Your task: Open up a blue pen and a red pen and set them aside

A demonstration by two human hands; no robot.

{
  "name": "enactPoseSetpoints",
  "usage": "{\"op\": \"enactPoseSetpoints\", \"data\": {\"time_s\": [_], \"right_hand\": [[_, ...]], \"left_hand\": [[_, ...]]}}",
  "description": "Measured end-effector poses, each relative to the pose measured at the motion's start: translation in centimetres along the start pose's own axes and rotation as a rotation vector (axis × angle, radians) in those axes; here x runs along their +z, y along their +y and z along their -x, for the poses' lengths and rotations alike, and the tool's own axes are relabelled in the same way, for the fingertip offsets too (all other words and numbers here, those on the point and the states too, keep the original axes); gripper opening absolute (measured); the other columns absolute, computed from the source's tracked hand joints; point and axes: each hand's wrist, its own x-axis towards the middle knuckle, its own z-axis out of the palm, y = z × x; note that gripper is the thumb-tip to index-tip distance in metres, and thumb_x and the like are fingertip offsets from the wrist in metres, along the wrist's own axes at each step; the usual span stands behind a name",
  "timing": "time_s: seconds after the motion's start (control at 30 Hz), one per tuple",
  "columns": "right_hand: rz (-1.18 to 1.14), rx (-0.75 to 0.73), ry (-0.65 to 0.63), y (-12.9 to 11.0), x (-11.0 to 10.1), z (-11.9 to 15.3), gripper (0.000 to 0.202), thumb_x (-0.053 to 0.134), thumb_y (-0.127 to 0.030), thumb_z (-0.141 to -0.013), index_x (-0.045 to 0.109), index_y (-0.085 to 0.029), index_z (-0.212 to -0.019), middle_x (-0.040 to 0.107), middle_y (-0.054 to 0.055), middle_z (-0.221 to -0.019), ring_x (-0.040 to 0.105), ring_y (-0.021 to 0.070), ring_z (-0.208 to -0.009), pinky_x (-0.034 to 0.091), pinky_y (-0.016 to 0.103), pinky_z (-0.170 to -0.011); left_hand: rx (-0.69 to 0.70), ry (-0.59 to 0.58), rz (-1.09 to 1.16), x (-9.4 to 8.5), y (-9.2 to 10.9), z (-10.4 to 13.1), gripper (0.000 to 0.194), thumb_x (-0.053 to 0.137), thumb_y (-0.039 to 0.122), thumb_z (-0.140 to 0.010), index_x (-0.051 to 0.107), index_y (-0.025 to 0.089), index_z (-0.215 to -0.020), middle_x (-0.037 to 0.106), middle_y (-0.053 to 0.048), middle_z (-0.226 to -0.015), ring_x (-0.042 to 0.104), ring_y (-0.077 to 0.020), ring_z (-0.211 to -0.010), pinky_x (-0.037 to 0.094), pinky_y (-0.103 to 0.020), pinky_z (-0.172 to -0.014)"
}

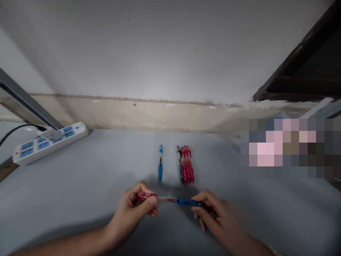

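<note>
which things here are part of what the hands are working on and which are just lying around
In hand or part of the work:
- pen held level between left hand and right hand
- blue pen lying on the table
- group of red pens with one dark pen, beside it

Just lying about:
- power strip at far left
- black cable leading to it
</note>
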Motion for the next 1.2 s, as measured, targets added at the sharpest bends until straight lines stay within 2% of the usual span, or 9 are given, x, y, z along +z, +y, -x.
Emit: {"op": "enactPoseSetpoints", "data": {"time_s": [0.07,0.2,0.27,0.47,0.67,0.77,0.93,1.1,1.2], "right_hand": [[0.041,-0.022,-0.055,0.0,-0.2,0.1,0.039,0.036,-0.043,-0.100,0.056,-0.021,-0.074,0.061,0.001,-0.058,0.059,0.0143,-0.048,0.042,0.026,-0.049],[0.156,-0.083,0.022,-0.3,-0.4,0.3,0.028,0.046,-0.045,-0.096,0.060,-0.021,-0.093,0.064,0.002,-0.067,0.059,0.0164,-0.054,0.043,0.028,-0.054],[0.200,-0.102,0.022,-0.6,-0.4,0.2,0.033,0.044,-0.045,-0.097,0.058,-0.022,-0.078,0.060,0.002,-0.063,0.056,0.0168,-0.057,0.042,0.030,-0.057],[-0.477,0.468,-0.333,-0.9,-0.1,-0.7,0.052,0.030,-0.063,-0.094,0.037,-0.025,-0.059,0.035,-0.008,-0.039,0.024,0.0075,-0.030,0.019,0.021,-0.032],[-0.359,0.097,-0.050,-0.4,-0.3,-0.1,0.046,0.036,-0.062,-0.097,0.057,-0.021,-0.104,0.063,0.002,-0.081,0.054,0.0111,-0.059,0.043,0.024,-0.056],[-0.167,-0.051,-0.086,-0.6,-0.6,0.2,0.050,0.027,-0.059,-0.101,0.059,-0.021,-0.100,0.058,0.000,-0.070,0.054,0.0142,-0.060,0.042,0.028,-0.059],[0.100,-0.009,-0.127,-1.1,-0.6,-0.2,0.046,0.037,-0.058,-0.098,0.052,-0.021,-0.076,0.049,-0.002,-0.059,0.046,0.0136,-0.052,0.032,0.027,-0.051],[-0.338,0.296,-0.297,-0.6,0.2,-0.6,0.051,0.037,-0.068,-0.091,0.042,-0.024,-0.066,0.047,-0.005,-0.051,0.037,0.0093,-0.038,0.029,0.022,-0.038],[-0.328,0.263,-0.290,-0.4,0.6,-0.7,0.051,0.039,-0.067,-0.092,0.048,-0.021,-0.072,0.052,-0.003,-0.055,0.040,0.0085,-0.041,0.032,0.021,-0.040]], "left_hand": [[0.007,-0.007,0.005,0.0,-0.1,0.0,0.027,0.082,0.037,-0.075,0.063,0.018,-0.074,0.071,0.002,-0.060,0.064,-0.0090,-0.052,0.049,-0.017,-0.049],[0.014,0.006,0.002,0.0,-0.1,-0.1,0.026,0.081,0.036,-0.076,0.064,0.018,-0.074,0.070,0.003,-0.060,0.063,-0.0087,-0.052,0.048,-0.016,-0.049],[0.021,-0.002,-0.021,0.1,0.1,-0.1,0.024,0.081,0.035,-0.077,0.064,0.018,-0.075,0.069,0.003,-0.059,0.062,-0.0088,-0.052,0.048,-0.017,-0.049],[0.107,-0.020,-0.157,0.4,1.2,0.1,0.016,0.079,0.027,-0.076,0.067,0.017,-0.074,0.067,0.002,-0.060,0.060,-0.0089,-0.055,0.049,-0.018,-0.054],[0.110,0.075,-0.212,0.4,1.6,-0.4,0.011,0.074,0.026,-0.079,0.067,0.019,-0.078,0.062,0.005,-0.054,0.056,-0.0093,-0.050,0.046,-0.019,-0.051],[0.116,0.105,-0.218,0.3,1.5,-0.6,0.011,0.074,0.027,-0.079,0.067,0.018,-0.077,0.061,0.005,-0.054,0.056,-0.0092,-0.051,0.046,-0.019,-0.052],[0.085,0.076,-0.204,0.4,1.6,-0.4,0.010,0.074,0.025,-0.079,0.067,0.019,-0.077,0.062,0.005,-0.056,0.056,-0.0093,-0.053,0.045,-0.019,-0.053],[0.086,0.025,-0.186,0.3,1.7,-0.2,0.010,0.076,0.025,-0.078,0.068,0.019,-0.078,0.062,0.005,-0.057,0.055,-0.0094,-0.054,0.044,-0.019,-0.054],[0.142,0.026,-0.149,0.2,1.3,-0.5,0.010,0.079,0.024,-0.077,0.070,0.020,-0.080,0.062,0.005,-0.064,0.054,-0.0090,-0.059,0.044,-0.017,-0.057]]}}
